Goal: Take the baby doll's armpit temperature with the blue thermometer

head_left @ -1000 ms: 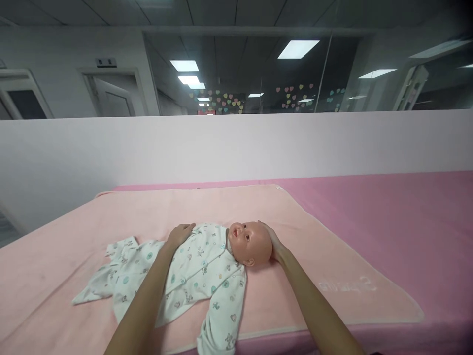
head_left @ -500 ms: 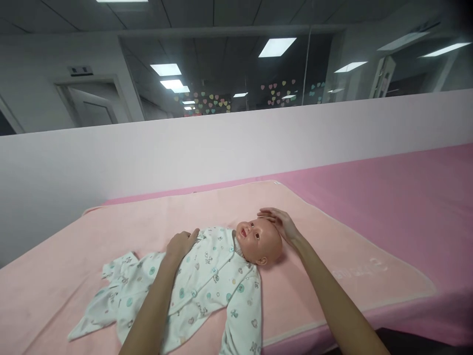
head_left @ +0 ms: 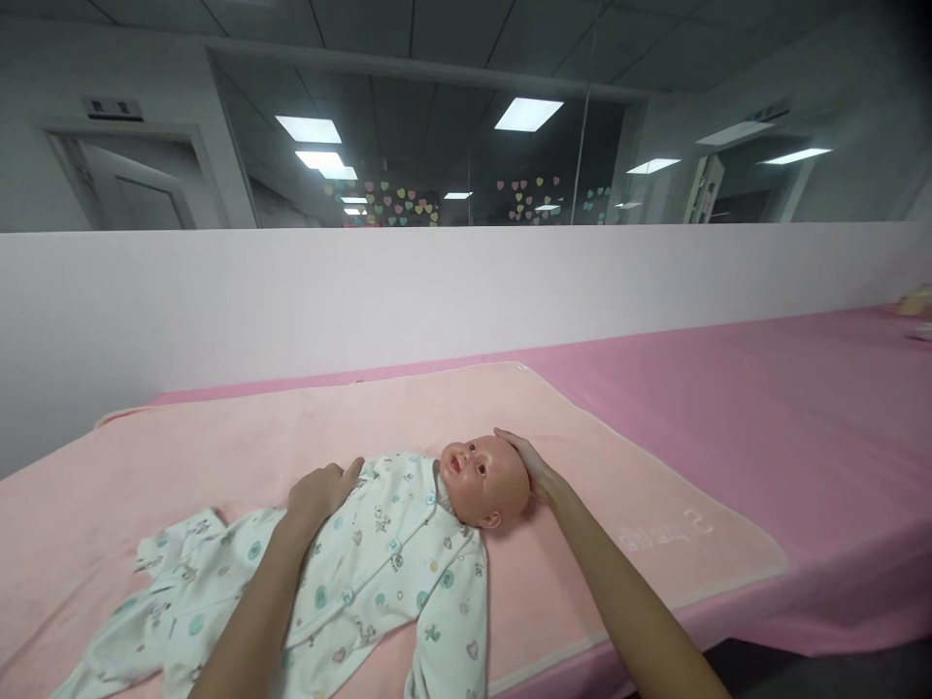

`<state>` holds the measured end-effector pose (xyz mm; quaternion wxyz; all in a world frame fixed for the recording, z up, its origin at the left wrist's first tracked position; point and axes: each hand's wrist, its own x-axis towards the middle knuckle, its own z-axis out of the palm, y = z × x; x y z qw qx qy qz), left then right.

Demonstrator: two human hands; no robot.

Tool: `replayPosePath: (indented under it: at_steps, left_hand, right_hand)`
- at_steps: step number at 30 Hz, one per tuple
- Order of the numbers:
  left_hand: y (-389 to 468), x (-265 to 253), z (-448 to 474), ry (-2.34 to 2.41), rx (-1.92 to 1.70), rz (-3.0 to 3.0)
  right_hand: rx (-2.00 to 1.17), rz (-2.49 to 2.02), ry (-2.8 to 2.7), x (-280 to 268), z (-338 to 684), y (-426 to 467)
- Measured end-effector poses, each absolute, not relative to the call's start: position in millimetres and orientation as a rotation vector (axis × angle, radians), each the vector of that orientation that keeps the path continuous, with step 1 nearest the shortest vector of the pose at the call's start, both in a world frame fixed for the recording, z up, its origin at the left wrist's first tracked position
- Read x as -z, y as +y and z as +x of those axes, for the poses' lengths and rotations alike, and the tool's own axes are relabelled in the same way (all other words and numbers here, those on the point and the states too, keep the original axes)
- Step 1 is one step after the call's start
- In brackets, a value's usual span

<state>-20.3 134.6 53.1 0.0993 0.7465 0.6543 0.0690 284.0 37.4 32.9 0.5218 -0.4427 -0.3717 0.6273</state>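
A baby doll point(head_left: 486, 482) lies face up on a peach blanket, its bald head toward the right. It wears a white sleepsuit point(head_left: 393, 573) printed with green and grey figures and fastened with snaps. Its legs point left, and one sleeve reaches toward me. My left hand point(head_left: 320, 495) is closed over the far side of the doll's torso, thumb on the cloth, the other fingers mostly hidden. Cupped around the crown and back of the doll's head is my right hand point(head_left: 531, 466), its fingers partly out of sight behind the head.
The peach blanket point(head_left: 582, 437) covers part of a pink padded surface point(head_left: 728, 408). A low white wall point(head_left: 408, 291) runs along the far side, with a window bearing heart stickers above it. Small items lie at the far right edge.
My right hand has settled from above the doll's head onto its crown and back. The left hand stays on the torso. The view has shifted slightly to the right.
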Motion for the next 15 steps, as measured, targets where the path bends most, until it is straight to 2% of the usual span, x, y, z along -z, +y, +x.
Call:
replayPosePath:
  at_steps: [4, 10, 15]
  left_hand:
    - [136, -52, -21, 1.943, -0.215, 2.218]
    - [131, -55, -18, 1.935, -0.228, 2.219]
    - [128, -55, -17, 1.926, -0.23, 2.211]
  right_hand:
    - [-1.074, -1.012, -0.978, -31, 294, 45]
    - [-0.676, -1.017, -1.331, -48, 282, 23]
    - [-0.59, -1.129, -1.473, -45, 275, 21]
